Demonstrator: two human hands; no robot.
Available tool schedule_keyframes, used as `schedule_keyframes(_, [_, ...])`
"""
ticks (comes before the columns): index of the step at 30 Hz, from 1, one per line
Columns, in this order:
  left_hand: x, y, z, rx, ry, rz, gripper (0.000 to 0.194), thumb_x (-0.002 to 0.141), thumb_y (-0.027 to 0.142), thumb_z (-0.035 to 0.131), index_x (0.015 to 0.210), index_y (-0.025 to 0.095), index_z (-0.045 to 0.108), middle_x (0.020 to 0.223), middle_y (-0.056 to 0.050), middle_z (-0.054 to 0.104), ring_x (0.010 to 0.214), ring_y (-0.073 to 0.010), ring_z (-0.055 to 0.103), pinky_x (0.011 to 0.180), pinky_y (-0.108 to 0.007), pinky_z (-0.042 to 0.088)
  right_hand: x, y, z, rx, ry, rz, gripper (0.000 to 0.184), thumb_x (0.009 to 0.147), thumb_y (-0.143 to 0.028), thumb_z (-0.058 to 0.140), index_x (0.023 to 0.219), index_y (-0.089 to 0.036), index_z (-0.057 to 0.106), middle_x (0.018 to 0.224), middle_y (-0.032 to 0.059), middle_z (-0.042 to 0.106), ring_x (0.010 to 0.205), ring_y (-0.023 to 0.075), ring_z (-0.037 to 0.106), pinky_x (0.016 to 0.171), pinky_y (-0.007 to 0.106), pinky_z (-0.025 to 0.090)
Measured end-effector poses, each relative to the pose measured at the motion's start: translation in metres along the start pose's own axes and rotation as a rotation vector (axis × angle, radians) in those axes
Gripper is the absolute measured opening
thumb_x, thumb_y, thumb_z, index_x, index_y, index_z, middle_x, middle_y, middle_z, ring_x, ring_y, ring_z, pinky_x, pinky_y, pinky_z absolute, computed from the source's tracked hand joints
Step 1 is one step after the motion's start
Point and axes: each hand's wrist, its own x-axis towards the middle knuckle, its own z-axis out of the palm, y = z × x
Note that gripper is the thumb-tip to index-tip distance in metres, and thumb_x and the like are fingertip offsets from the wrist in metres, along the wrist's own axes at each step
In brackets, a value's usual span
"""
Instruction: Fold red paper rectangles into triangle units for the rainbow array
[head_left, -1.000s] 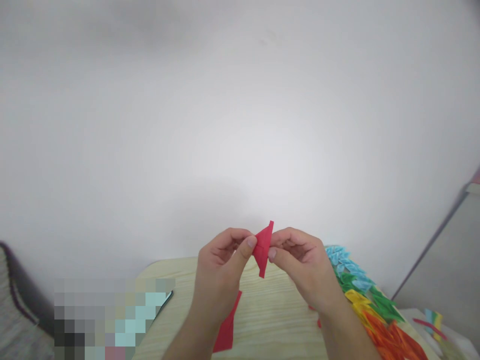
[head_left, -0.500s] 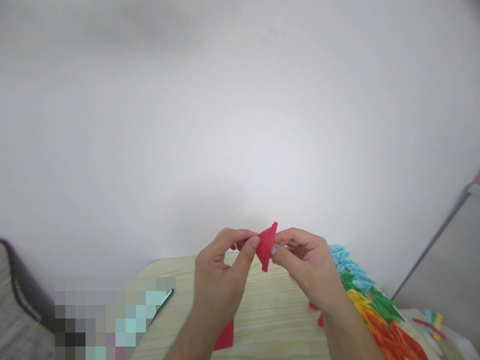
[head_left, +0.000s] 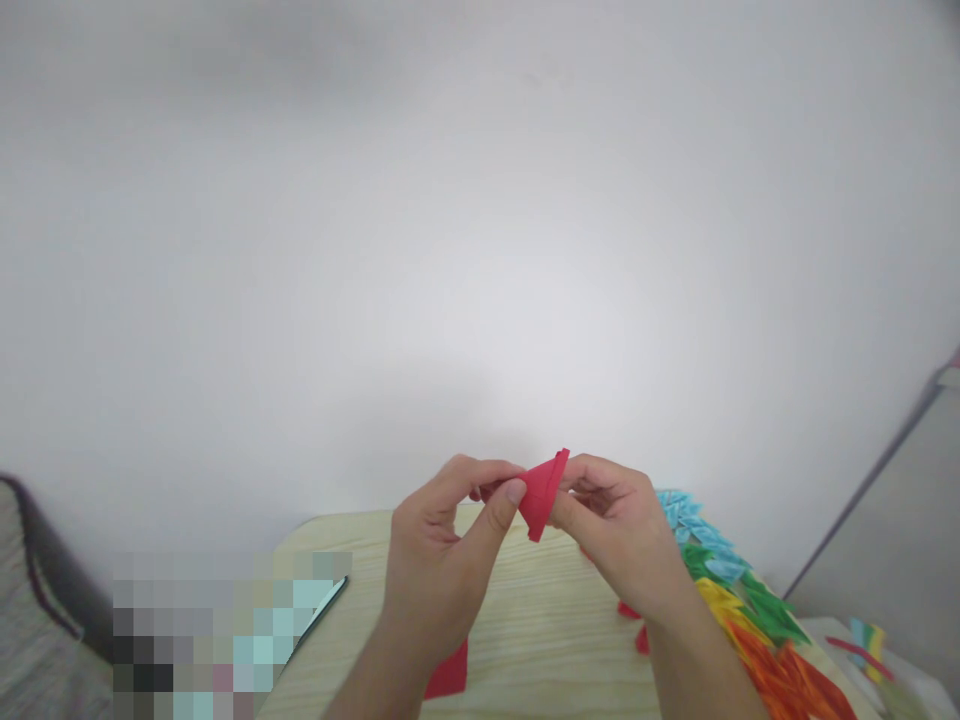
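Note:
A small piece of folded red paper (head_left: 540, 494), triangular with a thick folded rim, is held up between my two hands above the table. My left hand (head_left: 442, 545) pinches its pointed end between thumb and forefinger. At the rim side, my right hand (head_left: 619, 530) is closed on the paper, its thumb tip hidden inside or behind the rim. The rim bulges apart a little, giving the paper a cone-like look. Beneath my left wrist lies another piece of red paper (head_left: 450, 672), partly covered by the arm.
The pale wood-grain table (head_left: 555, 640) stands against a white wall (head_left: 480, 250). Folded paper pieces in blue (head_left: 697, 535), green (head_left: 772, 608), yellow (head_left: 724, 605) and orange (head_left: 795, 680) line its right edge. Small red pieces (head_left: 642, 640) lie by my right wrist. A pixelated area covers the left side.
The folded red paper has shifted slightly right and its rim has spread from flat to rounder. My right thumb has gone from the rim's outer edge to inside or behind it.

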Motion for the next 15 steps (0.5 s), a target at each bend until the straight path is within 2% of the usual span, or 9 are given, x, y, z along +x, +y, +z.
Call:
schedule_keyframes(4, [-0.002, 0.001, -0.001, -0.128, -0.047, -0.079, 0.019, 0.091, 0.035, 0.073, 0.106, 0.024, 0.08, 0.096, -0.007, 0.076, 0.091, -0.0237, 0.066, 0.085, -0.037, 0.05, 0.001, 0.001, -0.003, 0.1, -0.06, 0.032, 0.017, 0.089, -0.036, 0.076, 0.086, -0.02, 0.075, 0.073, 0.0015, 0.072, 0.068, 0.015, 0.063, 0.065, 0.027, 0.051])
schedule_keyframes(7, [-0.001, 0.001, -0.001, -0.283, -0.083, -0.119, 0.024, 0.089, 0.034, 0.076, 0.11, 0.025, 0.08, 0.099, -0.008, 0.077, 0.095, -0.0248, 0.067, 0.087, -0.038, 0.052, 0.002, 0.003, -0.005, 0.159, -0.075, 0.073, 0.018, 0.089, -0.038, 0.077, 0.088, -0.019, 0.076, 0.069, 0.0011, 0.071, 0.061, 0.0131, 0.059, 0.059, 0.025, 0.048])
schedule_keyframes(12, [0.005, -0.001, -0.001, -0.409, -0.151, -0.035, 0.018, 0.089, 0.029, 0.076, 0.105, 0.025, 0.082, 0.09, -0.005, 0.07, 0.084, -0.0181, 0.062, 0.081, -0.033, 0.05, 0.002, 0.008, -0.002, 0.284, -0.147, 0.122, 0.019, 0.089, -0.037, 0.077, 0.095, -0.019, 0.078, 0.068, 0.0015, 0.071, 0.058, 0.0132, 0.058, 0.059, 0.026, 0.05])
schedule_keyframes(15, [0.007, -0.001, -0.001, -0.422, -0.151, 0.024, 0.015, 0.088, 0.026, 0.077, 0.102, 0.025, 0.083, 0.094, -0.006, 0.069, 0.088, -0.0186, 0.061, 0.083, -0.033, 0.049, 0.001, 0.01, 0.001, 0.309, -0.173, 0.153, 0.021, 0.089, -0.041, 0.077, 0.091, -0.019, 0.077, 0.065, 0.0007, 0.069, 0.056, 0.013, 0.057, 0.057, 0.026, 0.05])
